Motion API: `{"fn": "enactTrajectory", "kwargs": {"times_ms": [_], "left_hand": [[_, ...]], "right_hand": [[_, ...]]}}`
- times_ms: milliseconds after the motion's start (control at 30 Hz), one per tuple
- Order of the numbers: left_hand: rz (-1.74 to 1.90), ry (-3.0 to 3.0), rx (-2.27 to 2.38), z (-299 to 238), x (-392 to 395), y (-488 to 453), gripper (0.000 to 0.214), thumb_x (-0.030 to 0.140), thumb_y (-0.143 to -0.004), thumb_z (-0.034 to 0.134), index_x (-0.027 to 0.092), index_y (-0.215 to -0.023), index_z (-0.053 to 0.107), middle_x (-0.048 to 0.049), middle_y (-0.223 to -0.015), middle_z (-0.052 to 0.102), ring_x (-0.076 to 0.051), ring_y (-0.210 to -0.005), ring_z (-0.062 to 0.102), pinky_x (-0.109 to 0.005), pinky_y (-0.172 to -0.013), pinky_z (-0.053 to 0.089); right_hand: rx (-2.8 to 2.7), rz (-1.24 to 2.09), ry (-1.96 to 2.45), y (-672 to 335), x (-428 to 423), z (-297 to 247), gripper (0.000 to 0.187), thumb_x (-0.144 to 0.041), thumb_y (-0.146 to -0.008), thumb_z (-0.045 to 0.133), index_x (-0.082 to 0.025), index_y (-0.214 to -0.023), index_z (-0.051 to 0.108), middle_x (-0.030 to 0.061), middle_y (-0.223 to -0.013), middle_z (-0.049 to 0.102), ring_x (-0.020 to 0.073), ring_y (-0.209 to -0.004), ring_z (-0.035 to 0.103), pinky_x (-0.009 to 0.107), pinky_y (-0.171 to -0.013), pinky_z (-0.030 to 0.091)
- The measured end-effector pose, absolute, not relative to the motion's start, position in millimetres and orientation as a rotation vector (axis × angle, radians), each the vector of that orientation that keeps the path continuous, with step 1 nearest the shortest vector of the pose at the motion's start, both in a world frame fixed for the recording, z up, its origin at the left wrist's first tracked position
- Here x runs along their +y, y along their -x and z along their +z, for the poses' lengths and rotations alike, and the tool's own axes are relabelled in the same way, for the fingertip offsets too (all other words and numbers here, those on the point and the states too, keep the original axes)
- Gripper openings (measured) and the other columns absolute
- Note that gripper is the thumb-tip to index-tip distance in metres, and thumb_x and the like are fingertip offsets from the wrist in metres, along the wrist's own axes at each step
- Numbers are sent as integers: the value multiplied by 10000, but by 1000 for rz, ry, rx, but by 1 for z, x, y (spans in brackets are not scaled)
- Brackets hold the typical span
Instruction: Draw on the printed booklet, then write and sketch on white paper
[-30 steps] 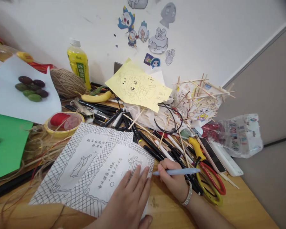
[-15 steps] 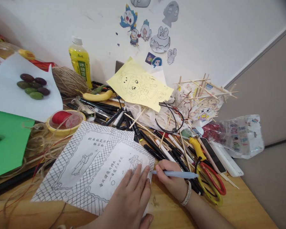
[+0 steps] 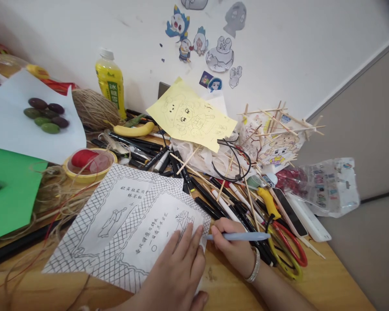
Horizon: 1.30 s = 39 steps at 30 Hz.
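Observation:
A white sheet of paper (image 3: 100, 255) with ink drawings, handwritten characters and cross-hatched borders lies at an angle on the table. Flat on its lower right part rests my left hand (image 3: 178, 263), fingers stretched out and covering some of the drawing. My right hand (image 3: 231, 242) is closed around a light blue pen (image 3: 246, 236), held nearly level. The pen's tip is at the sheet's right edge, close beside my left fingertips; whether it touches the paper I cannot tell. A bracelet circles my right wrist.
Behind the sheet are heaped black markers (image 3: 210, 207), thin wooden sticks and a yellow drawing (image 3: 191, 114). Scissors (image 3: 288, 250) and a phone (image 3: 288, 211) lie right. Leftward are a red thread spool (image 3: 84, 159), twine (image 3: 95, 108), a banana (image 3: 134, 129) and a yellow bottle (image 3: 110, 84).
The view has shifted very slightly. Both hands, the pen and the sheet stay almost where they were, with the pen tip still at the right edge.

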<state>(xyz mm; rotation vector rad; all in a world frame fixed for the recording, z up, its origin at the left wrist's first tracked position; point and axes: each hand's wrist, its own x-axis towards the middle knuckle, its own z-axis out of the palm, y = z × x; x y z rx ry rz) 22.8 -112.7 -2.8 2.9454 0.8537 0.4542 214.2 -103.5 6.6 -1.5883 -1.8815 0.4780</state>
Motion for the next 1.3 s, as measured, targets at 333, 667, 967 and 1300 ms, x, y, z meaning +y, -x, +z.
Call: {"fn": "enactTrajectory", "kwargs": {"times_ms": [333, 667, 967, 1300], "left_hand": [[404, -2917, 821, 0, -111, -24, 571, 492, -919, 455, 56, -1269, 574, -210, -1443, 406, -412, -1328, 359, -511, -1048, 289], [418, -2892, 803, 1, -110, -22, 555, 487, -910, 474, 68, -1258, 582, -209, -1436, 418, -403, -1318, 379, -506, -1048, 303], [423, -2886, 832, 0, -110, -24, 549, 491, -908, 491, 73, -1249, 592, -210, -1435, 422, -393, -1329, 363, -505, -1061, 294], [411, -2885, 832, -1, -111, -24, 567, 486, -908, 483, 52, -1258, 581, -217, -1433, 419, -392, -1330, 368, -492, -1061, 296]], "right_hand": [[-1965, 338, 1593, -214, -102, 7, 351, -270, -886, 429, -219, -542, 383, -24, -507, 468, 124, -490, 455, 240, -497, 359], [-1918, 406, 1569, -213, -101, 10, 365, -281, -861, 427, -221, -529, 290, -53, -478, 360, 107, -462, 373, 229, -461, 301], [-1836, 529, 1557, -215, -102, 6, 375, -269, -863, 414, -222, -500, 331, -37, -463, 418, 120, -462, 426, 242, -472, 354], [-1977, 403, 1555, -216, -104, 5, 353, -301, -892, 424, -222, -556, 351, -25, -516, 465, 122, -496, 448, 237, -495, 362]]}}
